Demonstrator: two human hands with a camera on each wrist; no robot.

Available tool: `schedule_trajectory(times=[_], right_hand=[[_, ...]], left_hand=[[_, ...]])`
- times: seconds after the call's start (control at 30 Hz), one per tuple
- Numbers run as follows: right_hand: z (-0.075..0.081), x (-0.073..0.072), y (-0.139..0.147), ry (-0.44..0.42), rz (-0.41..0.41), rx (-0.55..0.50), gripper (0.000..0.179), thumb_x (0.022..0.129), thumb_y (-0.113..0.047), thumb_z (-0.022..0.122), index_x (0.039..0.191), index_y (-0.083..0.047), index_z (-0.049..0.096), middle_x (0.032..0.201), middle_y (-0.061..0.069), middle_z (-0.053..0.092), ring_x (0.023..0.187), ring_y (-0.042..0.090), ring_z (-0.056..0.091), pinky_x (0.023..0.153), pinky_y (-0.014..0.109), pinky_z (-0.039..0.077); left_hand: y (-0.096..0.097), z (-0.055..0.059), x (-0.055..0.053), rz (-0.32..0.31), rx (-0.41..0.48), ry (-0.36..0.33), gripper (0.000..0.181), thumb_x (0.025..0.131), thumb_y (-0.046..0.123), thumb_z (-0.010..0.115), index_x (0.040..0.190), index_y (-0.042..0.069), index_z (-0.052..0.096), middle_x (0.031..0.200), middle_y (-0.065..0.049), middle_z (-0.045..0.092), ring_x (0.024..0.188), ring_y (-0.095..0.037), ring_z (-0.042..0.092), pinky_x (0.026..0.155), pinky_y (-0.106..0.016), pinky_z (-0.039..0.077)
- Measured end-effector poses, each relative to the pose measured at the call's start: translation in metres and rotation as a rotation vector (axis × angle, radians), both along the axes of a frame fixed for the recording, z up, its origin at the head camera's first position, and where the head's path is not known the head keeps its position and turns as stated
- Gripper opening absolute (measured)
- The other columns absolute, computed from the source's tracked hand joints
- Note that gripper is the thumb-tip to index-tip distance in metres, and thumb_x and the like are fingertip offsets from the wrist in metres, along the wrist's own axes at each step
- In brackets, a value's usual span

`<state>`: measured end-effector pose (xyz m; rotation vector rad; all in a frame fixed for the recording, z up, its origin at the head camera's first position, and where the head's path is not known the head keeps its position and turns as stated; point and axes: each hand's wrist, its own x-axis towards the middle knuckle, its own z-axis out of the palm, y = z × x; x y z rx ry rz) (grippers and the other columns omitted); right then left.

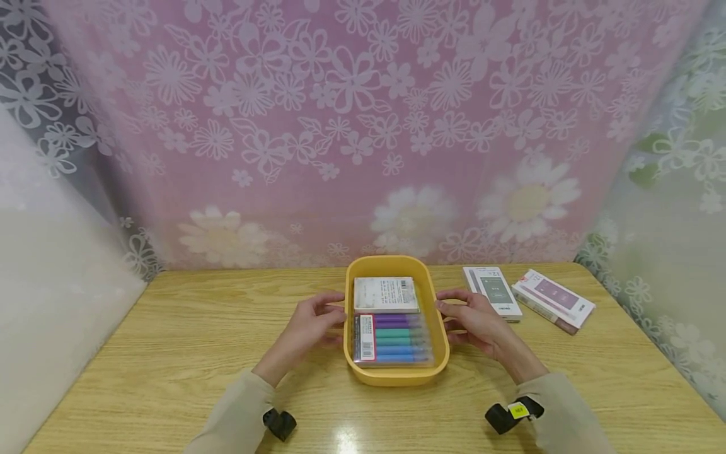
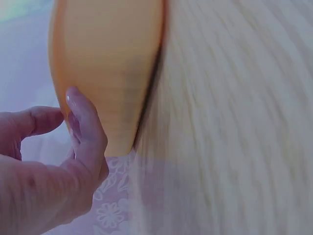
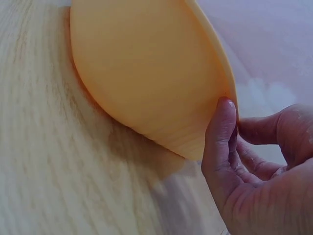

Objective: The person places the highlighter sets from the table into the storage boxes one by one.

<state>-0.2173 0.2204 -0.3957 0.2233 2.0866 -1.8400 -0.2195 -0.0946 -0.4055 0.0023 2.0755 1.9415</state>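
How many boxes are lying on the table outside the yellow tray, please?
2. The green-labelled box lies just beyond the right hand; the purple-labelled box lies farther right. Any behind the yellow tray would be hidden.

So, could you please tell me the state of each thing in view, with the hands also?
Tray: upright, loaded
Pen pack: flat in tray, near end
White box: flat in tray, far end
Green-label box: flat on table
Purple-label box: flat on table, angled
Left hand: grips tray's left side
Right hand: grips tray's right side
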Motion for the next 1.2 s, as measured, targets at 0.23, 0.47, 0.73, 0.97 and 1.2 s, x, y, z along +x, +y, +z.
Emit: schedule_trajectory(times=[0.23,0.47,0.73,0.97,1.2], right_hand=[[-0.003,0.001,0.001,0.023,-0.003,0.008,0.049,0.102,-0.027,0.062,0.142,-0.003,0.048,0.096,-0.002,0.071,0.078,0.011,0.069,0.064,0.025,0.059],[-0.007,0.004,0.005,0.097,0.028,0.073,0.053,0.101,-0.031,0.064,0.141,0.000,0.050,0.094,-0.004,0.075,0.081,0.013,0.071,0.068,0.028,0.061],[-0.004,0.003,0.006,0.175,0.068,0.178,0.051,0.101,-0.032,0.064,0.138,0.001,0.053,0.087,-0.001,0.072,0.080,0.014,0.072,0.069,0.029,0.062],[0.000,0.003,0.004,0.186,0.075,0.215,0.049,0.101,-0.031,0.064,0.137,0.001,0.054,0.089,0.002,0.071,0.080,0.015,0.071,0.070,0.031,0.062],[0.007,0.009,0.007,0.311,0.076,0.398,0.047,0.099,-0.029,0.067,0.134,0.001,0.058,0.105,0.017,0.070,0.085,0.022,0.072,0.073,0.038,0.064]], left_hand=[[-0.001,-0.001,0.000,-0.027,0.078,-0.108,0.052,0.096,0.009,0.062,0.146,0.004,0.050,0.130,-0.019,0.064,0.094,-0.016,0.069,0.068,-0.026,0.059],[0.003,-0.002,0.000,0.000,0.093,-0.122,0.053,0.094,0.006,0.062,0.145,0.004,0.049,0.128,-0.020,0.066,0.090,-0.015,0.069,0.063,-0.025,0.057],[0.001,-0.003,-0.002,-0.021,0.124,-0.121,0.055,0.093,0.005,0.062,0.146,0.003,0.047,0.126,-0.020,0.067,0.086,-0.012,0.067,0.061,-0.024,0.056],[-0.001,-0.001,-0.002,-0.036,0.126,-0.139,0.055,0.094,0.006,0.062,0.147,0.005,0.046,0.132,-0.021,0.065,0.090,-0.013,0.069,0.063,-0.024,0.058],[-0.003,-0.002,0.000,-0.053,0.116,-0.138,0.054,0.095,0.009,0.062,0.147,0.006,0.046,0.130,-0.019,0.065,0.093,-0.015,0.069,0.066,-0.025,0.059]])
